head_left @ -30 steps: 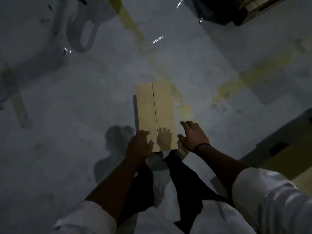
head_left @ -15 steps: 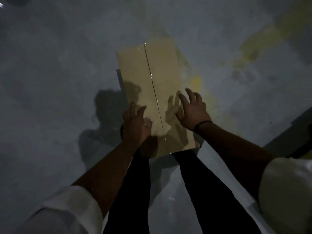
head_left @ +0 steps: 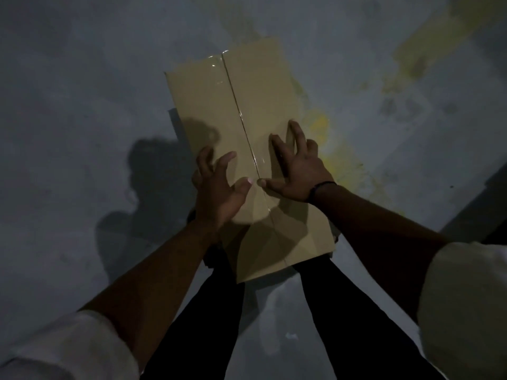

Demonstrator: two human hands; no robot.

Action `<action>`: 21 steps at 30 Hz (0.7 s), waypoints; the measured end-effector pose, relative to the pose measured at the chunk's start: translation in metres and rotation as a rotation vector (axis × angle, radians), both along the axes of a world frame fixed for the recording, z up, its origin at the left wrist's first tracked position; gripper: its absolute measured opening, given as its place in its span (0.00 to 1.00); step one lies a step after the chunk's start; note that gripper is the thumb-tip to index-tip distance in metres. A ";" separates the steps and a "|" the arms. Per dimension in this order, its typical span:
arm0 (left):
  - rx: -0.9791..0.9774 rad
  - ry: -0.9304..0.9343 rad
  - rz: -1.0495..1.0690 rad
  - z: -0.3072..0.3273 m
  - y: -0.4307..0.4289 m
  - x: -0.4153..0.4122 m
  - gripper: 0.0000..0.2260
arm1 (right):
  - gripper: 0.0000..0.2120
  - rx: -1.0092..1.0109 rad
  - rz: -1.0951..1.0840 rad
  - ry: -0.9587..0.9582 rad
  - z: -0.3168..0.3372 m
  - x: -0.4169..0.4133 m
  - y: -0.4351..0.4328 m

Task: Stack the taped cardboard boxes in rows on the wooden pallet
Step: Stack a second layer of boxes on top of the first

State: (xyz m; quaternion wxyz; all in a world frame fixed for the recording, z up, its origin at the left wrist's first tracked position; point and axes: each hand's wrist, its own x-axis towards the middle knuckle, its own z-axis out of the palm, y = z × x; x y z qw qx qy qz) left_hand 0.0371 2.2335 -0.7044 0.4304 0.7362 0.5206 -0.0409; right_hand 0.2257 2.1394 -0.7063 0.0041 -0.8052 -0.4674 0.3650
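Observation:
A long taped cardboard box (head_left: 233, 105) lies on the grey concrete floor right in front of my feet, clear tape running along its centre seam. My left hand (head_left: 219, 187) hovers over the box's left half, fingers spread and curled. My right hand (head_left: 297, 171) is over the right half with splayed fingers, a dark band on its wrist. Both thumbs nearly meet at the seam. Whether the fingertips touch the cardboard is unclear in the dim light. No pallet is in view.
Worn yellow floor markings (head_left: 323, 130) run beside the box and toward the top right (head_left: 428, 37). A dark edge (head_left: 477, 204) cuts in at the right. My dark trouser legs (head_left: 208, 319) stand just behind the box. My shadow (head_left: 153, 165) falls to its left.
The view has dropped closer to the box, which now looks much larger. Both hands have moved forward from its near end onto its top, thumbs coming together at the seam.

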 end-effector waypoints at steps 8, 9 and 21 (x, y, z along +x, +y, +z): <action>0.229 -0.063 -0.219 0.103 0.004 0.025 0.29 | 0.50 0.092 -0.260 -0.150 0.106 0.000 -0.022; 0.276 -0.109 -0.252 0.123 0.004 0.033 0.28 | 0.49 0.109 -0.319 -0.178 0.129 0.001 -0.026; 0.274 -0.196 -0.773 0.439 -0.069 0.130 0.33 | 0.40 0.150 -0.864 -0.467 0.450 0.003 -0.148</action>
